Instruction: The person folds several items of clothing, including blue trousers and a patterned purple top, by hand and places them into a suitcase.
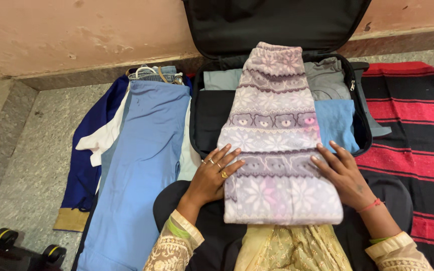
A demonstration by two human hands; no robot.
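Cream embroidered sleeves (177, 246), green bangles, gold rings on left hand (212, 175), red wrist thread (371, 205).

Under both hands, the patterned fleece garment (277, 145) hides much of the open suitcase's (360, 125) contents. Beyond the hands, the suitcase lid (277, 22) runs off the top edge.
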